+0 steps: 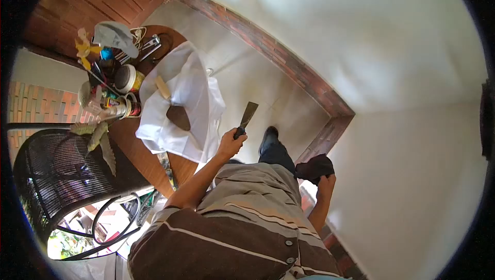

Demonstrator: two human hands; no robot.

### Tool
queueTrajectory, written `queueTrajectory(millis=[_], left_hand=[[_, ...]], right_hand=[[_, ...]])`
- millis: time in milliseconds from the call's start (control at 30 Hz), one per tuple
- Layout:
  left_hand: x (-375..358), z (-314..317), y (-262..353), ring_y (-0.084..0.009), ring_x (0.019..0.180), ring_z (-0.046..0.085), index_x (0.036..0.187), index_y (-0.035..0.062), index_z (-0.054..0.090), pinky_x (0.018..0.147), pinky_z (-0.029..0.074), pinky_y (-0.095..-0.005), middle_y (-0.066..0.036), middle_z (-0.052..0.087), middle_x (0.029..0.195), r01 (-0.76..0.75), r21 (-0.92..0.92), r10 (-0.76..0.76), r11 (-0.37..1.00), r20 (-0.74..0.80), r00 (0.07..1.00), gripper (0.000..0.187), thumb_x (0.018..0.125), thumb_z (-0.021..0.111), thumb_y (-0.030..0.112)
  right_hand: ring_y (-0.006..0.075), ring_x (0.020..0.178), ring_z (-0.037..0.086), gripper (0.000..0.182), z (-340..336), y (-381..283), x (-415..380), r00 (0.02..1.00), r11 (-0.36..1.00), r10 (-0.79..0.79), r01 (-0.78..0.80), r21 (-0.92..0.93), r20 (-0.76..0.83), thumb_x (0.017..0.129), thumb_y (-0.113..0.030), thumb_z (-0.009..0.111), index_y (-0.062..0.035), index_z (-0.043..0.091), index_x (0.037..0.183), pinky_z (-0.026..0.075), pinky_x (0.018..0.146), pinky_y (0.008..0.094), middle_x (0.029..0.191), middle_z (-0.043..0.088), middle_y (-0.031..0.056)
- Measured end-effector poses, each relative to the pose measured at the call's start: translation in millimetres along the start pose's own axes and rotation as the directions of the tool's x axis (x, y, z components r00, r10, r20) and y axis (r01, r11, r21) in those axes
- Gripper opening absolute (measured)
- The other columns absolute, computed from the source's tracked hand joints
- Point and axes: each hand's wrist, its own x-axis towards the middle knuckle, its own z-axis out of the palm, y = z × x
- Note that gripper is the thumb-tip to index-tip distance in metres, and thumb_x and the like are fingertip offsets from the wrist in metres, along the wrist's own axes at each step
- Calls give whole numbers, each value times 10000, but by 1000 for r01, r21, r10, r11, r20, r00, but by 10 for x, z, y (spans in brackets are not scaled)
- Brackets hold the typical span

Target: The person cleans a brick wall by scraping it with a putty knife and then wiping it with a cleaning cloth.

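My left hand (231,144) is closed around the dark handle of a putty knife (249,115), its flat, worn blade pointing up and away over the floor. At the other side of my body, my right hand (326,183) grips a soft black cap-like thing (315,168); its exact kind is hard to make out. Left of the putty knife, a white cloth or plastic sheet (198,81) lies bunched over the round wooden table (133,134). A pale block-like piece (163,88) rests on the sheet. Another narrow, paint-stained tool (167,171) lies at the table's near side.
Jars and cans (125,78), a grey cap (116,37) and cords crowd the table's far left. A black mesh chair (67,174) stands beside it, with a bird-shaped ornament (96,138) nearby. Brick skirting (289,66) runs along the white wall (407,161).
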Motion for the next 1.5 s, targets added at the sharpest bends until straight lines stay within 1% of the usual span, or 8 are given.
queueTrajectory(millis=[133,433,900,1033,1067,1233,1400,1500], left_hand=[[278,12,648,-89,449,492,849,26,584,403,383,-254,-18,542,585,-8,-130,-7,992,-118,993,190,857,657,201],[1240,-199,1243,-78,445,476,878,41,576,400,375,-238,-2,537,608,-31,-325,-75,945,-309,948,157,878,664,171],[3721,-1643,2032,-76,567,497,871,27,568,500,399,-248,0,541,657,-147,-240,11,960,-489,872,206,865,671,205],[3993,-2193,2461,-133,607,502,920,0,600,570,421,-306,-63,592,682,-22,-317,-151,948,-510,847,264,819,689,227],[4089,-2295,2453,-133,617,515,930,0,605,572,422,-304,-71,593,685,-23,-321,-158,947,-526,835,279,808,693,235],[4586,-2797,2490,-131,594,551,928,-1,607,553,434,-302,-54,599,675,-8,-296,-180,955,-602,778,290,797,703,240],[5438,-3544,2561,-105,555,534,919,24,621,516,432,-274,-18,586,669,-122,-542,-257,831,-570,780,228,810,691,211],[5852,-4298,2847,-72,503,475,879,47,595,459,394,-249,13,535,629,-98,-496,-309,863,-670,675,161,841,641,196]], right_hand=[[164,792,616,329,212,-572,811,955,939,166,-76,-336,247,743,5,455,56,623,1021,497,747,301,869,662,94],[306,728,588,243,1375,-1183,2395,742,583,112,490,-648,661,667,-142,580,50,565,815,456,642,405,753,598,204],[212,906,615,330,4721,-2364,4124,543,769,-16,543,-337,839,696,-26,587,23,598,1022,484,813,343,951,651,130],[209,832,605,276,5624,-2900,4322,464,782,-28,562,-270,885,694,-16,580,37,581,965,484,740,337,891,636,126],[182,732,564,219,5736,-2964,4484,496,554,54,707,-439,867,689,-20,583,32,565,902,459,632,333,810,603,96],[152,659,510,186,6798,-3274,4652,467,733,24,593,-333,884,686,-70,628,27,548,823,407,556,325,684,524,77],[231,634,514,203,7933,-3510,4939,249,558,-75,813,-166,966,706,-93,649,25,553,841,409,570,336,696,513,136],[223,819,607,236,8662,-3718,5023,441,265,121,849,-457,889,741,-86,633,29,615,947,473,748,326,872,639,155]])
